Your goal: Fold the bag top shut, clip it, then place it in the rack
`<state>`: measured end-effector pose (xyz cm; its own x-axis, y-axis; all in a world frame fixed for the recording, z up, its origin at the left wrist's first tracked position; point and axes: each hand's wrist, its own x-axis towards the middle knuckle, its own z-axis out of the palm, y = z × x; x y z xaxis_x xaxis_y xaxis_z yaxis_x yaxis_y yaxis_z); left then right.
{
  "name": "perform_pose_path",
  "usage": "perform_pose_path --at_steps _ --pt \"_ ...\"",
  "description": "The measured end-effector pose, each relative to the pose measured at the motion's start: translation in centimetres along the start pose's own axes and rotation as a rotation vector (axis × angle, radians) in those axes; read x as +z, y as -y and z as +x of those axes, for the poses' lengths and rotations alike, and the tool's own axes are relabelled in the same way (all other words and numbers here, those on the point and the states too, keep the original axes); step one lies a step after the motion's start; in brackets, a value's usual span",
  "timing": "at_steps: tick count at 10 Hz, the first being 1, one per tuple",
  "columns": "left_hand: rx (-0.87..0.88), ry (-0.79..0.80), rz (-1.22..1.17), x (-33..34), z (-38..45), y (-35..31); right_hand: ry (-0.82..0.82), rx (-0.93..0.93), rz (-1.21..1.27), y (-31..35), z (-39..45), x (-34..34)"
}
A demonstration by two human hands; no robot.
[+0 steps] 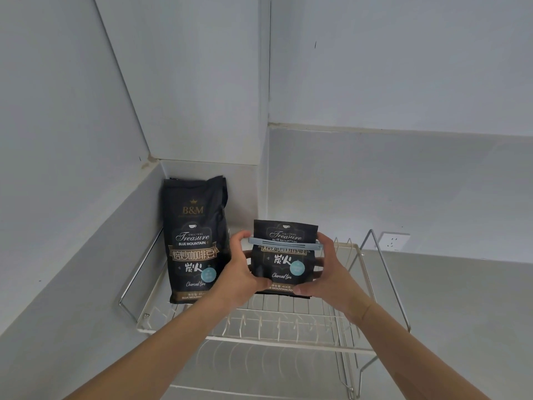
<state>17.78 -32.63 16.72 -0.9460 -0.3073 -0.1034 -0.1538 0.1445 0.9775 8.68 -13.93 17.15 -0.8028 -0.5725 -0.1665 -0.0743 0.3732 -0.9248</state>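
Both hands hold the clipped bag over the rack

Left hand (240,265) and right hand (328,269) have their fingers (327,241) wrapped round the sides of the folded black coffee bag (284,259), a pale blue clip (284,243) across its top; it sits upright above the wire rack (288,324), just beside a taller unfolded bag (194,241) standing at the rack's left end in the wall corner

tall bag (196,241) blocks rack (288,336) left, right side free

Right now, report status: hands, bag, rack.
Left hand and right hand grip clipped bag. Clip on. Bag over rack. Second bag stands left.
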Motion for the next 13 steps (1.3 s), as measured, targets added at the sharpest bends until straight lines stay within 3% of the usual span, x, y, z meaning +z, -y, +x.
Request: perform_pose_path --at_steps 3,6,10,11,13 --pt "0.092 -0.071 0.095 -0.1 0.6 -0.1 -0.068 -0.131 -0.186 -0.1 0.5 -0.1" --pt "0.004 -0.007 0.002 -0.1 0.8 0.3 -0.095 -0.004 -0.012 -0.9 0.5 -0.4" --pt "0.020 -0.023 0.073 0.0 0.4 0.5 -0.081 0.030 0.019 -0.4 0.4 -0.6" --pt "0.023 -0.061 0.041 0.1 -0.1 0.0 -0.106 0.015 0.020 0.0 0.0 -0.6" --pt "0.111 -0.326 0.060 0.9 -2.4 -2.1 -0.232 -0.028 -0.028 1.3 -1.6 -0.9"
